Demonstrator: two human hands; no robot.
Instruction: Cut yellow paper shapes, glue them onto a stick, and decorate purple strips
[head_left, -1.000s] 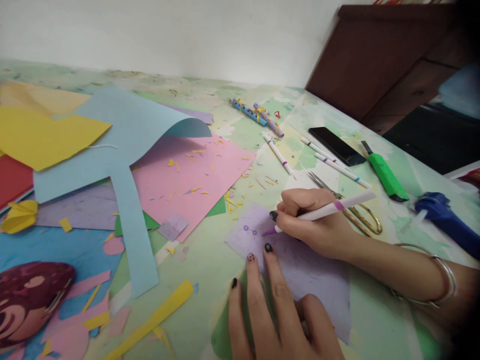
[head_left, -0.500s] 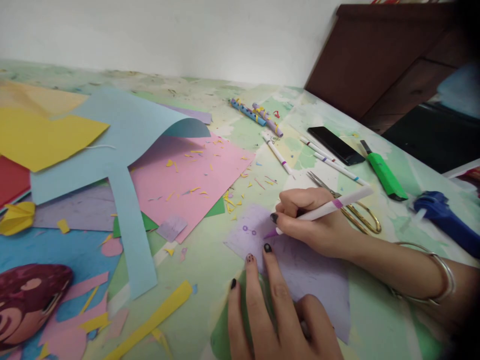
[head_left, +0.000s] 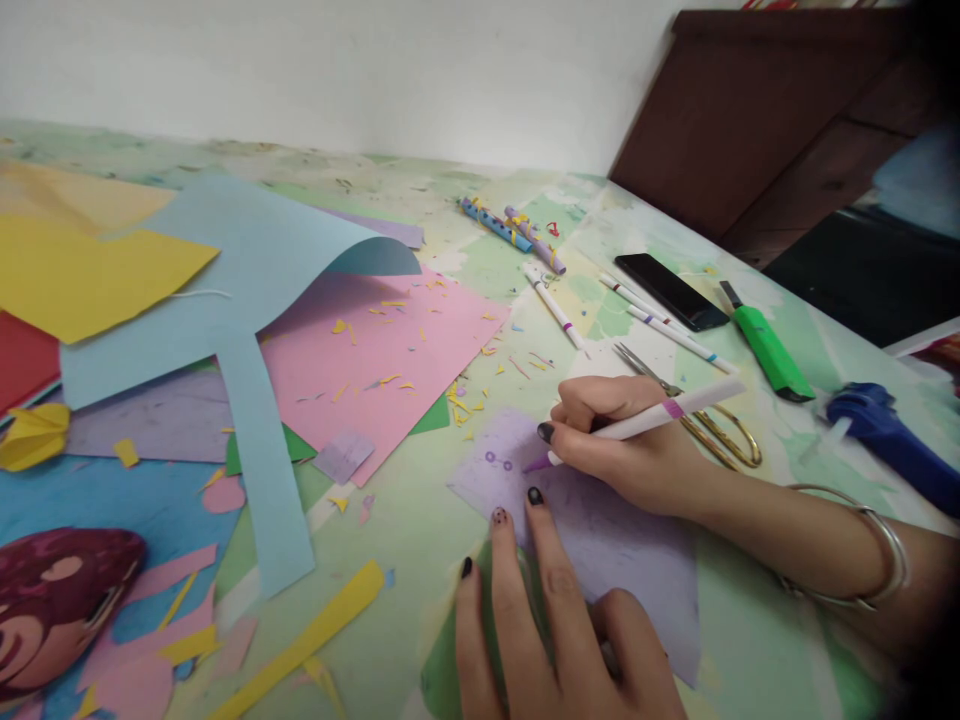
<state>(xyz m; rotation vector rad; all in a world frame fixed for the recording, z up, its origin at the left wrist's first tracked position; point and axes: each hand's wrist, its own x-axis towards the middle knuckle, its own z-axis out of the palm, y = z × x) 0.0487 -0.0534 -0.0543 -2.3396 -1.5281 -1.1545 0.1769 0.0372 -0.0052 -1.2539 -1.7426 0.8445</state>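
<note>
A sheet of purple paper (head_left: pixel 637 590) lay flat in the lower middle of the frame, with two small purple circles (head_left: pixel 499 461) joined by a short line near its upper left corner. The right hand (head_left: pixel 637 450) held a white marker (head_left: pixel 634 425) in a narrow pinch low on the barrel, its purple tip just right of the circles; whether the tip pressed on the sheet was hard to tell. The left hand (head_left: pixel 559 640), at the bottom of the frame, gripped nothing visible; its fingers were spread, the index fingertip on the paper just below the marker tip.

Drawing neatly here probably called for light, even strokes, with the left hand's fingers steadying the sheet but clear of wet ink.

Scissors (head_left: pixel 739 440) lay just behind the right hand. Farther up and to the right were a phone (head_left: pixel 671 291), a green cutter (head_left: pixel 772 350) and a blue tool (head_left: pixel 892 440). Left of centre, yellow scraps dotted a pink sheet (head_left: pixel 390 380), partly under a curling light blue sheet (head_left: pixel 232 250).
</note>
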